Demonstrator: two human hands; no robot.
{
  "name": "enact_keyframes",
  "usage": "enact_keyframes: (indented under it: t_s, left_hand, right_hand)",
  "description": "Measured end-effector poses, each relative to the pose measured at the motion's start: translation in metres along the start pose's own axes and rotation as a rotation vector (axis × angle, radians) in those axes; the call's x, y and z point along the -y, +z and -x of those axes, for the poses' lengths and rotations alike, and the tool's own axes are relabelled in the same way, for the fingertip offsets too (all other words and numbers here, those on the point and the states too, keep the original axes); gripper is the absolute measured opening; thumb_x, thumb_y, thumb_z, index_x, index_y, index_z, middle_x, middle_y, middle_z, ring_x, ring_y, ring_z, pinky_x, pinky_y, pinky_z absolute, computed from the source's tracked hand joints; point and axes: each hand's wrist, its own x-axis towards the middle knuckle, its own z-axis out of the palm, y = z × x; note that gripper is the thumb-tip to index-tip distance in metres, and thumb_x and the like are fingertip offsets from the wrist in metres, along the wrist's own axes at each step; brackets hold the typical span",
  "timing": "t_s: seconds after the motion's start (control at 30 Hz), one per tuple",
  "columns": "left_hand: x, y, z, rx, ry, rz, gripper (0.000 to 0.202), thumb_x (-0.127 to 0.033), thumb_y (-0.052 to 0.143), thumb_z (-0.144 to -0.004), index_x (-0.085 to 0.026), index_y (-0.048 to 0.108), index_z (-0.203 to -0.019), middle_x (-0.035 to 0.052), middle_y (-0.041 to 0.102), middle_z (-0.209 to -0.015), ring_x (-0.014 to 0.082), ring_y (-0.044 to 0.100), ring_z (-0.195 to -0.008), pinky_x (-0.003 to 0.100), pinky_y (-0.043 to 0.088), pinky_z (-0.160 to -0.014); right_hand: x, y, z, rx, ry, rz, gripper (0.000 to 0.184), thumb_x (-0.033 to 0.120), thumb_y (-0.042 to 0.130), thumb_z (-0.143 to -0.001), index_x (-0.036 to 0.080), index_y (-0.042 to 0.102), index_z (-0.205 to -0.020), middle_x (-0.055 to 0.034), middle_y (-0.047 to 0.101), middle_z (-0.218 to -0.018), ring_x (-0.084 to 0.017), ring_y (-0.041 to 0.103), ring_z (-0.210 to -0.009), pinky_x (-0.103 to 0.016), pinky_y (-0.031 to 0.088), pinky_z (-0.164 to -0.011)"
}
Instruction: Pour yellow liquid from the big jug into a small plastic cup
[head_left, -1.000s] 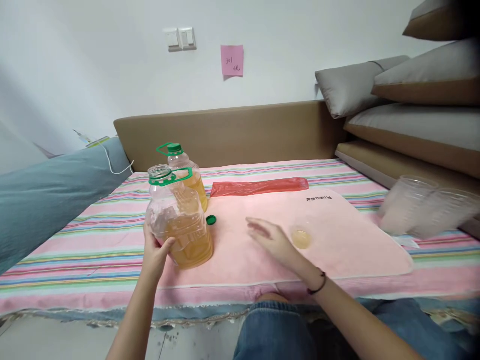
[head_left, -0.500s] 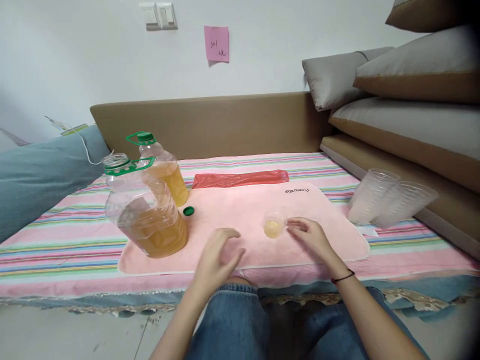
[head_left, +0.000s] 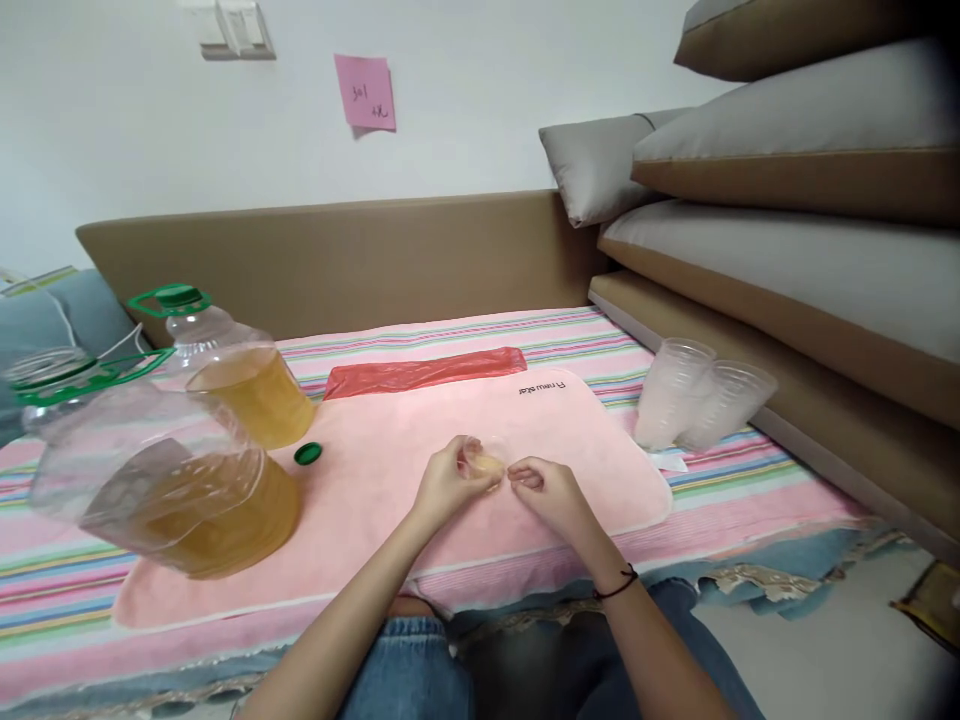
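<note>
— In the left hand (head_left: 448, 483)?
— Clamped in a thumb-and-finger grip around a small, round, clear plastic cup (head_left: 489, 458), just below the middle of the frame, with pale yellow liquid (head_left: 491, 464) inside.
— And the right hand (head_left: 546, 492)?
— Curled beside the cup; no telling whether closed on it or apart.
— Lower left?
— A big, green-handled, transparent plastic bottle (head_left: 176, 495), uncapped, near a round green plastic cap (head_left: 307, 454) on the pale pink cloth mat (head_left: 375, 450).
</note>
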Motion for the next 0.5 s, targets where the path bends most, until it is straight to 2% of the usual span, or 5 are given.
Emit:
enact_keyframes:
  t_s: [0.1,0.17,0.33,0.5]
  left_hand:
    - [-0.013,0.011,-0.028,-0.027,0.001,0.049,0.043,-0.026,0.082,-0.056,-0.021,0.062,-0.093,0.0041,0.071,-0.098,0.0220,0.066,-0.088,0.034,0.050,-0.077]
    - [-0.024,0.025,-0.053,-0.032,0.003,0.103,0.046,-0.026,0.084,-0.055,-0.020,0.062,-0.095,0.0062,0.070,-0.103,0.0217,0.065,-0.091,0.034,0.050,-0.078]
    - [-0.042,0.077,-0.123,-0.009,-0.039,0.262,0.045,-0.021,0.086,-0.054,-0.017,0.062,-0.092,0.0098,0.068,-0.109,0.0199,0.065,-0.091,0.035,0.052,-0.082]
    - [-0.038,0.124,-0.178,-0.014,-0.132,0.337,0.049,-0.013,0.088,-0.049,-0.017,0.058,-0.087,0.0076,0.067,-0.099,0.0188,0.065,-0.085,0.035,0.054,-0.077]
  right_hand:
    - [0.004,-0.007,0.002,-0.019,0.034,0.041,0.016,0.008,0.056,-0.076,0.015,0.068,-0.084,-0.0049,0.070,-0.084,-0.020,0.067,-0.081,-0.029,0.052,-0.077]
    - [0.007,-0.010,0.004,-0.020,0.066,0.068,0.015,0.007,0.059,-0.076,0.015,0.068,-0.084,-0.0049,0.069,-0.084,-0.020,0.067,-0.079,-0.029,0.051,-0.074]
    - [0.012,-0.014,0.009,-0.006,0.124,0.123,0.018,0.005,0.063,-0.076,0.014,0.068,-0.091,-0.0052,0.069,-0.084,-0.020,0.066,-0.076,-0.028,0.049,-0.069]
    - [0.016,-0.016,0.011,0.004,0.169,0.130,0.019,0.007,0.066,-0.077,0.014,0.068,-0.094,-0.0055,0.069,-0.088,-0.019,0.065,-0.076,-0.026,0.047,-0.067]
